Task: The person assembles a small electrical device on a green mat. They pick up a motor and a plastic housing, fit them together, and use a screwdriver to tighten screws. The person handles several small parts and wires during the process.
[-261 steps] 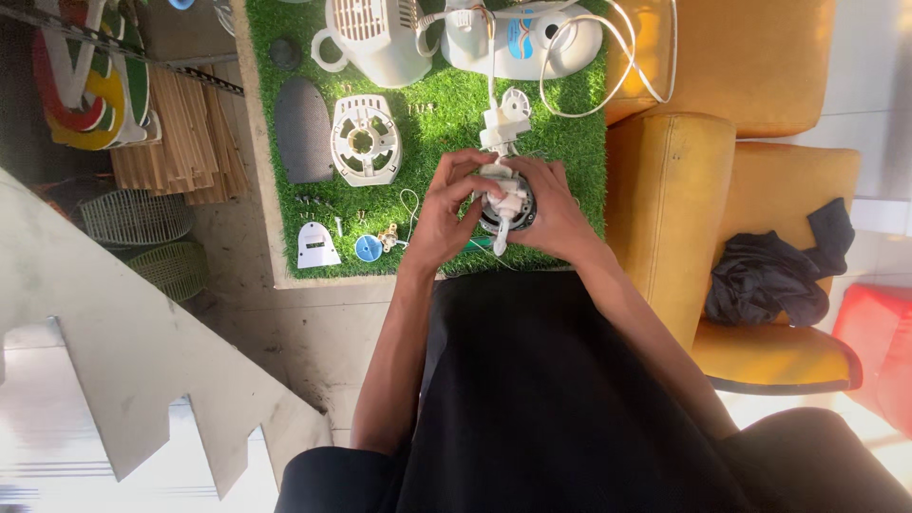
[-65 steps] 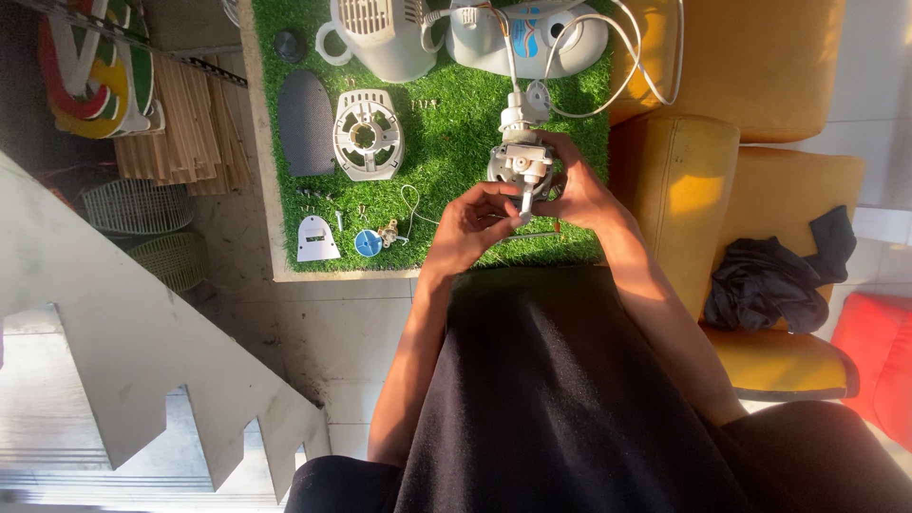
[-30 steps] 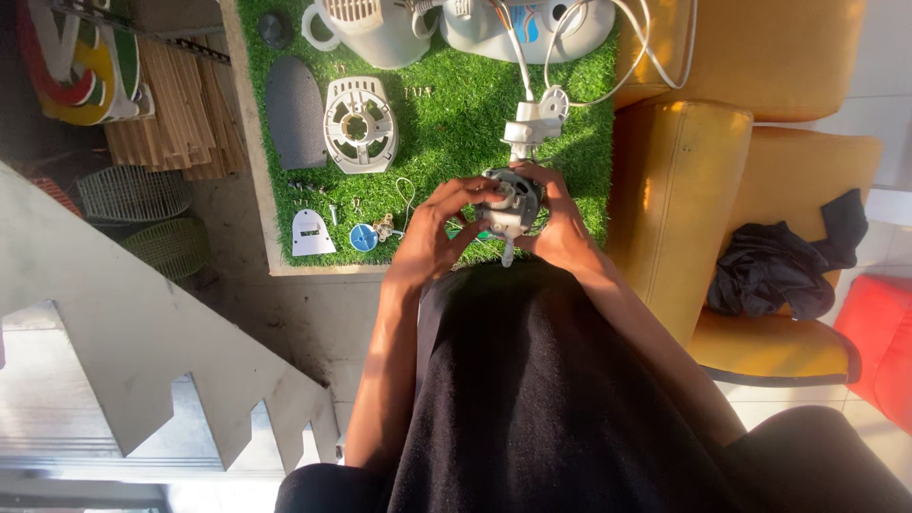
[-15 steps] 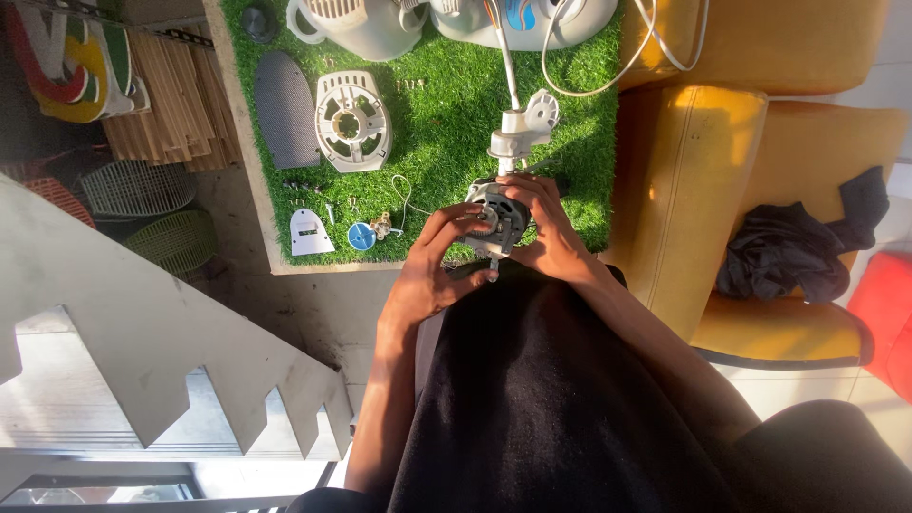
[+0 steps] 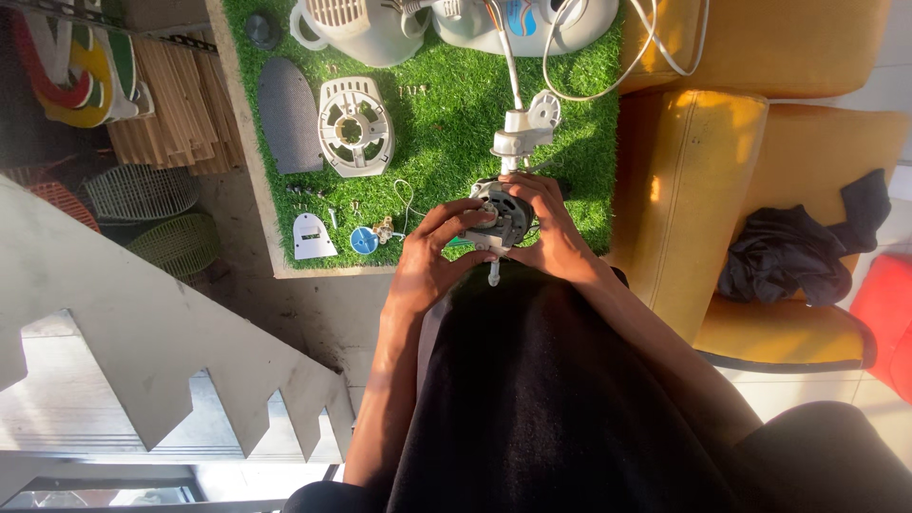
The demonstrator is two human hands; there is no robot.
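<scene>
1 fan motor (image 5: 501, 217) is held at the near edge of the green turf mat (image 5: 446, 123), just above the lap, w/ its shaft pointing down toward the person. 2 hands are seen on it: left hand (image 5: 432, 258) wrapped against the motor's left side, fingers curled and pressing its face; right hand (image 5: 553, 237) closed round the right side, fingers arched over the top. Both forearms are drawn in close to the body.

On the mat are counted: 1 white grille cover (image 5: 354, 125), 1 dark grey oval panel (image 5: 291, 115), 1 small white plate (image 5: 312, 237), 1 blue cap (image 5: 362, 239), 2 white housings at the far edge, 1 white cable (image 5: 608, 81). Screws lie scattered; too small to count.
</scene>
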